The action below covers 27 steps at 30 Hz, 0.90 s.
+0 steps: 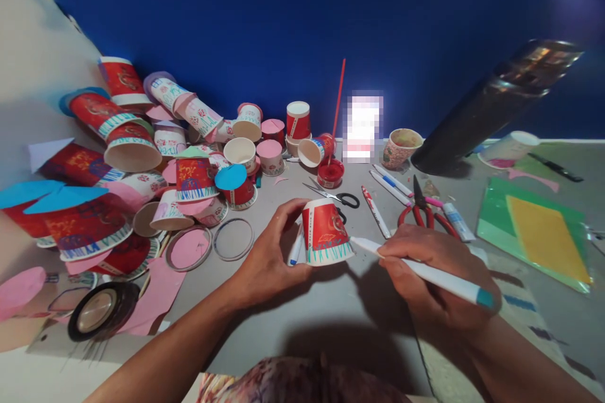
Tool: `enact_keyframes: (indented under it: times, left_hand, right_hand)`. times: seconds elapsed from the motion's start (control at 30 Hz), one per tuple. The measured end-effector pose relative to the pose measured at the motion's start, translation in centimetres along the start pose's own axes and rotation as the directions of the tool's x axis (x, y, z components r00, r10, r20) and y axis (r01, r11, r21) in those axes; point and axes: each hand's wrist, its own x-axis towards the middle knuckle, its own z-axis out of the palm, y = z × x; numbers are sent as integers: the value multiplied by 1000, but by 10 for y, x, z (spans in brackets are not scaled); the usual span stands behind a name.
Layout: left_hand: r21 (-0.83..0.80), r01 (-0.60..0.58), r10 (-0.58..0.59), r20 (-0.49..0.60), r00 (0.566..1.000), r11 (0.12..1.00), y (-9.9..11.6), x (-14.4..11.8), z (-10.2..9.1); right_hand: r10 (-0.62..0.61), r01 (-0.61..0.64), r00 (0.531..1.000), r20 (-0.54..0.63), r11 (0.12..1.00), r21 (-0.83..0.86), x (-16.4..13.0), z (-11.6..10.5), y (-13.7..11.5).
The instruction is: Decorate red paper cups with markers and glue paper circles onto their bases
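Observation:
My left hand [267, 258] grips an upside-down red paper cup [325, 230] with a white rim marked in green-blue strokes; a small blue-tipped pen cap [295, 250] shows between its fingers. My right hand [437, 277] holds a white marker [420, 269] with a teal end, its tip touching the cup's rim on the right side. Both hands rest low over the grey table [302, 302].
A heap of decorated red and pink paper cups [189, 164] fills the left. Black scissors [338, 196], red-handled scissors [423, 211], several markers [392, 186], a red paint pot [330, 172], tape roll [97, 310], green and yellow sheets [539, 233] and a dark cylinder [491, 107] lie around.

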Motion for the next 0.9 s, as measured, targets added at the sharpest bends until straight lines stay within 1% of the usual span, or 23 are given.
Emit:
enact_keyframes:
  times: [0.17,0.3,0.47,0.63,0.7,0.77,0.83,0.87,0.9]
  left_hand:
    - [-77,18,-18,-3,1000,997,3,1,1]
    - [-121,18,-16,15,1000,992,3,1,2]
    - [-142,29,-27,20,999,989,2,2,2]
    - [-211,47,-41,32,999,976,0,1,3]
    - [-233,71,-65,32,997,970,-2,0,2]
    - [-266,88,-83,31,996,960,-4,-1,2]
    - [-317,85,-81,27,996,945,-5,-1,3]
    - [-345,79,-75,23,997,935,-5,-1,3]
    - [-378,71,-67,23,997,923,-5,0,4]
  right_hand:
    - [47,-47,999,-17,999,-23,-2,4,0]
    - [9,-10,999,-51,1000,-15,-3,5,0]
    - [108,-108,994,-23,994,-1,-4,3,-3]
    - [14,-12,999,-47,999,38,-4,5,1]
    - [8,-6,999,-45,999,38,-6,5,3]
    - [63,-59,995,-78,997,49,-10,6,4]
    - [142,-133,981,-134,988,75,-15,8,6]
    - [180,-169,973,-147,982,85,-17,9,7]
    - [205,-195,970,-134,977,90,-18,11,8]
